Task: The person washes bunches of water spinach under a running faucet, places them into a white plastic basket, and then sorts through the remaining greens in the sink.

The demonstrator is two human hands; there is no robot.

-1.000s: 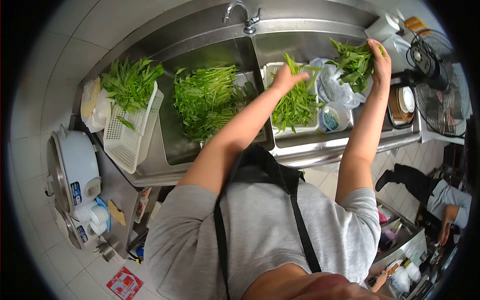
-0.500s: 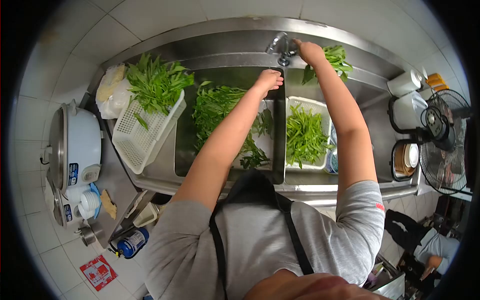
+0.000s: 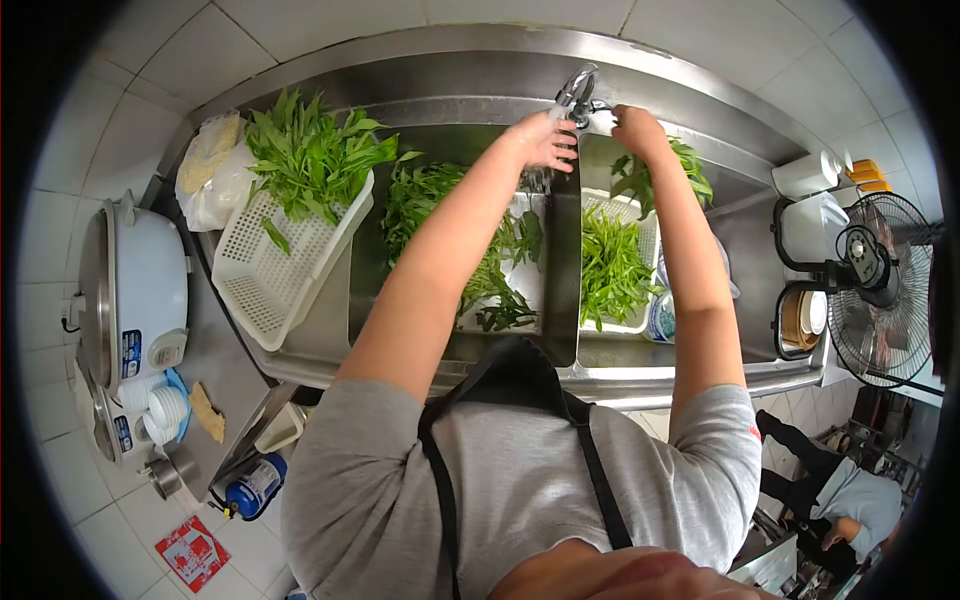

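Observation:
Under the running faucet [image 3: 577, 88], my left hand [image 3: 545, 141] is spread, with water running over it. My right hand [image 3: 637, 130] is curled at the faucet's handle; its fingertips are partly hidden. Below my left hand, leafy greens [image 3: 425, 205] lie in the left sink basin [image 3: 365, 290], partly covered by my forearm. A white basket [image 3: 650, 240] of cut green stems [image 3: 612, 265] stands in the right basin, near my right forearm. More leafy greens [image 3: 690, 172] lie behind my right wrist.
At the left, a white perforated basket [image 3: 275, 275] leans tilted with greens [image 3: 315, 160] on top, beside a plastic bag [image 3: 215, 185]. A large cooker [image 3: 150, 285] stands far left. A fan [image 3: 880, 280] and white containers [image 3: 808, 174] are at the right. Another person [image 3: 850, 505] is at the lower right.
Water now runs from the faucet. My left hand has moved under it and spread its fingers. My right hand has shifted slightly down and right relative to the picture. The view has shifted a little.

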